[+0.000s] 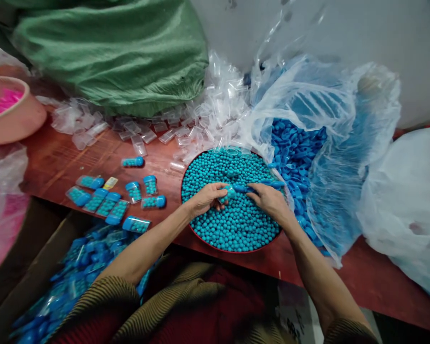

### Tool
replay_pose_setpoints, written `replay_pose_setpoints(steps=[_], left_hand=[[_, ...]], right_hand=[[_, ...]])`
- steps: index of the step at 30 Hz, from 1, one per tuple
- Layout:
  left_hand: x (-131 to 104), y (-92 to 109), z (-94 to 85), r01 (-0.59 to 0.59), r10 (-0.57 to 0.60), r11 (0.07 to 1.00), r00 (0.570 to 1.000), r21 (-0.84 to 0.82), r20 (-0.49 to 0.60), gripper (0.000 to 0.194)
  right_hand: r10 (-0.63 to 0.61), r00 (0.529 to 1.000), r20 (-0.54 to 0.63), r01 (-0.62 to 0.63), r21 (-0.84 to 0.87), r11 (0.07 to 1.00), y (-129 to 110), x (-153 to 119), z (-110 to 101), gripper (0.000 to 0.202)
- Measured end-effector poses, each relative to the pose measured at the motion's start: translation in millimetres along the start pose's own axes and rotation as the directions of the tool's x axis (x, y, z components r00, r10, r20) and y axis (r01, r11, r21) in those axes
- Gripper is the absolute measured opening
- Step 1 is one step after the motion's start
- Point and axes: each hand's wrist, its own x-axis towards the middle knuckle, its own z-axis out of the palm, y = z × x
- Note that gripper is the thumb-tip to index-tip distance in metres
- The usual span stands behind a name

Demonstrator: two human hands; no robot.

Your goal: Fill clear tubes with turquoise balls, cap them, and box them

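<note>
My left hand [208,198] is closed around a small clear tube [230,192] with teal beads in it. Pinched in my right hand [270,200] is a blue plastic cap [241,188], which meets the tube's end; whether it is seated cannot be made out. A longer blue part shows behind the right fingers. Both hands are over a round red-rimmed tray [182,184] full of teal beads [236,229]. Blue plastic parts [297,148] spill from an open clear bag [329,110] just right of the tray.
Capped tubes of beads [107,204] lie on the red table [75,165] at left. Empty clear tubes [215,114] heap behind the tray, beside a green sack [122,52]. Finished-looking blue pieces [82,267] fill a box below. A pink basin [14,119] and white bag [408,210] flank the table.
</note>
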Motion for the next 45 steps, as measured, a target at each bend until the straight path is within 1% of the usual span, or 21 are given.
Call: replay_pose_setpoints(steps=[2, 4, 8, 11, 13, 15, 18, 20, 22, 24, 26, 27, 29, 31, 32, 34, 37, 39, 40, 43, 45], left_hand=[[-2, -2, 0.8, 0.03, -0.029, 1.0, 0.999, -0.01, 0.017, 0.046], [-3, -4, 1.3, 0.017, -0.017, 1.0, 1.0, -0.011, 0.023, 0.047], [-3, -6, 4.4, -0.067, 0.065, 0.996, 0.998, 0.067, 0.026, 0.043], [-3, -6, 9.4, -0.134, 0.136, 0.98, 0.991, 0.145, 0.002, 0.041], [-3, -7, 12.4, -0.159, 0.162, 0.972, 0.987, 0.175, -0.003, 0.041], [-4, -9, 14.1, -0.169, 0.172, 0.969, 0.985, 0.182, 0.001, 0.042], [-5, -10, 14.4, -0.173, 0.173, 0.97, 0.985, 0.168, 0.016, 0.042], [-5, -10, 14.4, -0.168, 0.166, 0.973, 0.986, 0.16, 0.027, 0.041], [-5, -9, 14.5, -0.165, 0.165, 0.971, 0.986, 0.176, 0.019, 0.038], [-5, -9, 14.7, -0.172, 0.175, 0.966, 0.985, 0.194, 0.0, 0.036], [-5, -9, 14.9, -0.176, 0.18, 0.966, 0.984, 0.189, -0.001, 0.036], [-5, -9, 15.0, -0.177, 0.179, 0.968, 0.984, 0.18, 0.005, 0.037], [-5, -9, 15.0, -0.173, 0.173, 0.97, 0.985, 0.17, 0.016, 0.038], [-6, -9, 14.4, -0.173, 0.174, 0.969, 0.985, 0.178, 0.014, 0.038], [-6, -9, 13.8, -0.175, 0.176, 0.968, 0.984, 0.182, 0.009, 0.038], [-7, -9, 12.0, -0.182, 0.186, 0.965, 0.982, 0.187, -0.006, 0.036], [-7, -9, 9.8, -0.197, 0.206, 0.962, 0.978, 0.189, -0.027, 0.034], [-7, -9, 9.9, -0.199, 0.21, 0.959, 0.977, 0.2, -0.034, 0.034], [-7, -8, 10.6, -0.196, 0.208, 0.957, 0.978, 0.213, -0.034, 0.034], [-7, -8, 12.6, -0.198, 0.208, 0.947, 0.978, 0.253, -0.016, 0.034], [-7, -10, 12.0, -0.204, 0.211, 0.94, 0.977, 0.272, 0.004, 0.035]], right_hand=[[0.037, 0.998, -0.042, -0.036, 0.028, 0.999, -2, -3, 3, 0.03], [0.042, 0.995, -0.087, -0.031, 0.122, 0.992, -1, -6, 2, 0.029], [0.017, 0.989, -0.146, 0.031, 0.319, 0.947, -4, -12, -10, 0.024], [-0.022, 0.993, -0.117, 0.076, 0.476, 0.876, -16, -12, -18, 0.023], [-0.033, 0.997, -0.075, 0.072, 0.614, 0.786, -24, -9, -16, 0.025], [-0.024, 0.998, -0.058, 0.059, 0.735, 0.675, -29, -4, -9, 0.027], [0.042, 0.999, -0.033, 0.008, 0.868, 0.496, -27, 1, 4, 0.03], [0.104, 0.994, 0.022, -0.058, 0.933, 0.356, -23, 4, 10, 0.037], [0.128, 0.987, 0.094, -0.123, 0.963, 0.24, -19, 4, 11, 0.047], [0.106, 0.982, 0.154, -0.172, 0.967, 0.186, -17, 4, 9, 0.054], [0.086, 0.98, 0.177, -0.191, 0.961, 0.201, -18, 3, 4, 0.055], [0.089, 0.981, 0.172, -0.189, 0.952, 0.24, -19, 3, 3, 0.054], [0.122, 0.986, 0.11, -0.148, 0.916, 0.373, -24, 1, 0, 0.048], [0.132, 0.991, -0.001, -0.07, 0.843, 0.534, -31, -2, -1, 0.037], [0.111, 0.993, -0.048, -0.029, 0.794, 0.607, -35, -4, -2, 0.031], [0.033, 0.995, -0.094, 0.041, 0.686, 0.726, -39, -9, -4, 0.023], [-0.052, 0.993, -0.104, 0.099, 0.522, 0.847, -38, -16, -11, 0.021], [-0.052, 0.992, -0.116, 0.1, 0.464, 0.88, -37, -19, -15, 0.02], [-0.033, 0.992, -0.126, 0.088, 0.462, 0.883, -37, -20, -17, 0.02], [0.044, 0.986, -0.161, 0.048, 0.529, 0.847, -43, -19, -17, 0.02], [0.044, 0.986, -0.164, 0.055, 0.557, 0.829, -46, -17, -17, 0.02]])
